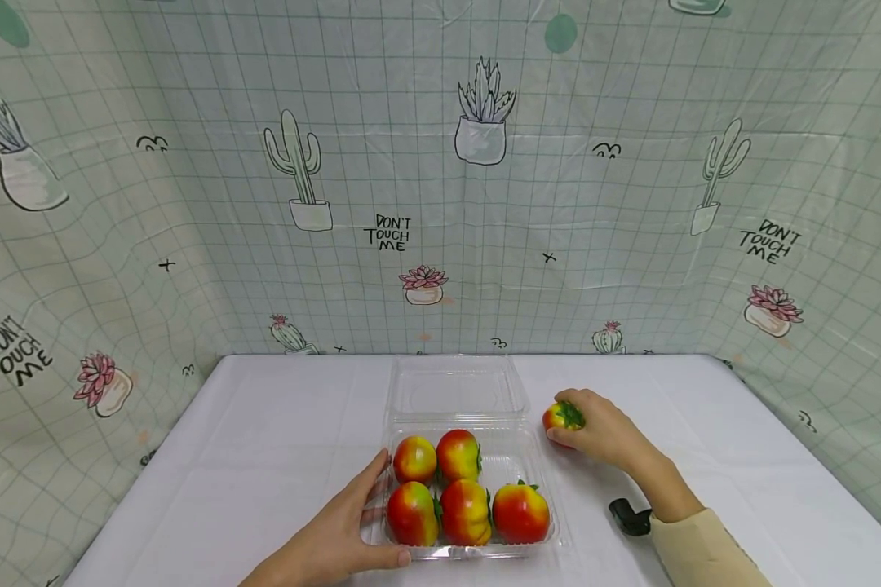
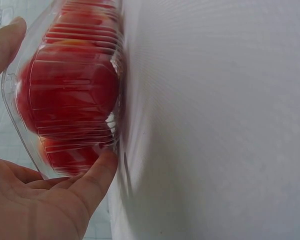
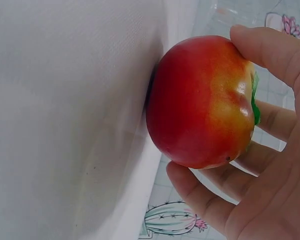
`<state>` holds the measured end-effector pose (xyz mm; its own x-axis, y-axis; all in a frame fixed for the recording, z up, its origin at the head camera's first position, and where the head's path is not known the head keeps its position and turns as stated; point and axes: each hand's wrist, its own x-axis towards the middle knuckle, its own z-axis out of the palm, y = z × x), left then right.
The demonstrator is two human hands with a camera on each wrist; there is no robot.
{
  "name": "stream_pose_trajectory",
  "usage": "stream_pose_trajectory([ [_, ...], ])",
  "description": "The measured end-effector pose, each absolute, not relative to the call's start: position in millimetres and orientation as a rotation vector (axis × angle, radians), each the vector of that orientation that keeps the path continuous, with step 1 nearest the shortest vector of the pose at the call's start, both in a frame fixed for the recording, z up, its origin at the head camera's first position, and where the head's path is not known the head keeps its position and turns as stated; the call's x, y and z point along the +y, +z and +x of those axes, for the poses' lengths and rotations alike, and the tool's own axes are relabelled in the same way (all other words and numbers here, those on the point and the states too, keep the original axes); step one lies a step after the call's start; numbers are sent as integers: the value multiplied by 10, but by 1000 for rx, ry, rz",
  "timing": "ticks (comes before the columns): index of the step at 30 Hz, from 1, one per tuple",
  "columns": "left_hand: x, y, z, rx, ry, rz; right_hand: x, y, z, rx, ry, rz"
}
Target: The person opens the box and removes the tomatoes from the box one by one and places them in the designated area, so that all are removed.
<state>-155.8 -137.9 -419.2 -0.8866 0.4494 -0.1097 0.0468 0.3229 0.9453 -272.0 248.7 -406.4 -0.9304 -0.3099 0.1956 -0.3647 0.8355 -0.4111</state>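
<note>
A clear plastic clamshell box [image 1: 510, 469] stands at the front of the table, its lid [image 1: 451, 391] folded back flat behind it. Several red-and-yellow tomato-like fruits [image 1: 413, 514] sit inside, with bare room at the back right. My left hand [image 1: 341, 522] grips the box by its left side, thumb at the front rim; in the left wrist view its fingers reach low on the wall. To the right of the box, my right hand [image 1: 605, 428] holds another tomato-like fruit [image 3: 200, 105] between thumb and fingers, green leafy top towards the palm. That fruit is close to the tabletop.
A white cloth covers the table [image 1: 264, 440]. Behind and on both sides hangs a grid-patterned curtain [image 1: 352, 163] printed with cacti. A small black object [image 1: 630, 518] lies beside my right wrist, near the beige sleeve [image 1: 705, 550].
</note>
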Motion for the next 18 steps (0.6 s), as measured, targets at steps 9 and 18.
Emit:
stream_pose_trajectory([
  [9,-1377,-4181,-1557,2245,1579,436,2498,-4085,-2733,-2883,705,555],
  [18,-1372,-4177,-1554,2248,1581,433,2498,-4104,-2745,-2895,716,538],
])
